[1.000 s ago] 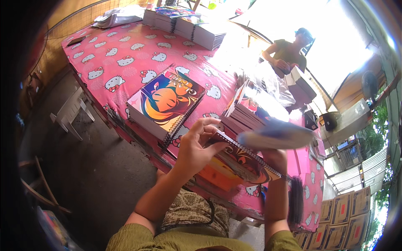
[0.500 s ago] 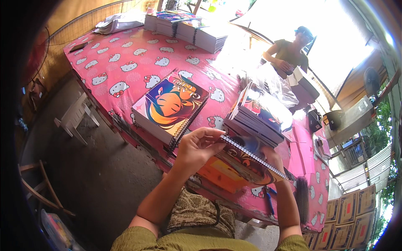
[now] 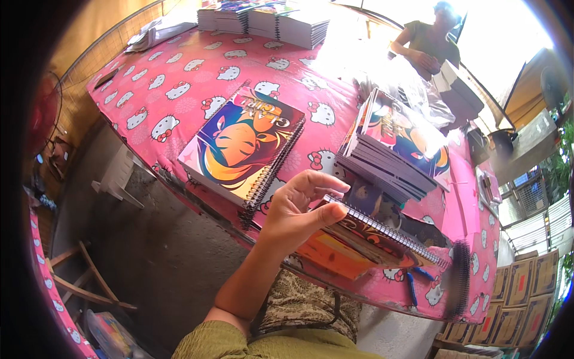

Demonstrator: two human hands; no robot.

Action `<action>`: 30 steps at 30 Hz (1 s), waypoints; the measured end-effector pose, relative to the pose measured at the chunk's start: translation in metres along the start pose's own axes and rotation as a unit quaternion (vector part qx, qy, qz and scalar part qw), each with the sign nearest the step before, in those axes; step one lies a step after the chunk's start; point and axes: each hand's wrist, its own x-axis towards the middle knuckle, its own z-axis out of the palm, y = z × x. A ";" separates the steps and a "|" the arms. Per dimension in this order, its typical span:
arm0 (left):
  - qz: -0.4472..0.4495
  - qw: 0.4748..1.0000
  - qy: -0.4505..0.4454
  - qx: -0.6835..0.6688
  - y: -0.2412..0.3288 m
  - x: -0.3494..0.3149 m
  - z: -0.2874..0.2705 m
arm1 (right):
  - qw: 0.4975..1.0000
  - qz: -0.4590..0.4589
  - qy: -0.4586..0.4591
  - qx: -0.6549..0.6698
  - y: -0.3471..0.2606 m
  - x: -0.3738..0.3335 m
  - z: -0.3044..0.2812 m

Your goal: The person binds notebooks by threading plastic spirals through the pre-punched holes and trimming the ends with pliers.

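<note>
My left hand [image 3: 302, 212] grips one end of a spiral-bound notebook [image 3: 382, 236], thumb on the near side and fingers behind the coil. The notebook stands on its long edge with its coiled spine uppermost, tilted down to the right, its patterned cover facing me. My right hand is out of view. Beneath and behind the held notebook lies an orange printed sheet or cover [image 3: 335, 257]. To the left rests a stack of spiral notebooks [image 3: 245, 143] with a colourful cartoon cover. Another stack of notebooks [image 3: 400, 143] leans unevenly beyond my hand.
Blue-handled pliers [image 3: 412, 287] lie near the front edge of the pink patterned tablecloth [image 3: 191, 90]. A dark bristly roll [image 3: 459, 281] stands at the right. More notebook stacks [image 3: 263, 24] sit at the back. Another person [image 3: 427, 45] works across the table. Cardboard boxes [image 3: 517, 293] are piled lower right.
My right hand has left the notebook and gone out of view. My left hand still holds its end, with the fingers more raised. The view has shifted slightly.
</note>
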 end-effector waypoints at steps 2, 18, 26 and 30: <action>0.044 0.997 -0.058 0.023 -0.008 0.004 -0.010 | 1.000 -0.006 -0.008 -0.009 -0.007 0.007 -0.001; 0.430 0.783 -0.132 0.428 0.052 -0.049 0.045 | 0.995 0.007 -0.059 -0.081 0.004 -0.003 0.002; 0.260 0.820 -0.109 0.497 0.011 -0.075 0.055 | 0.881 -0.419 -0.102 -0.193 -0.165 -0.033 -0.064; 0.289 0.816 -0.125 0.486 0.002 -0.074 0.048 | 0.782 -0.562 0.179 -0.201 -0.239 -0.014 -0.034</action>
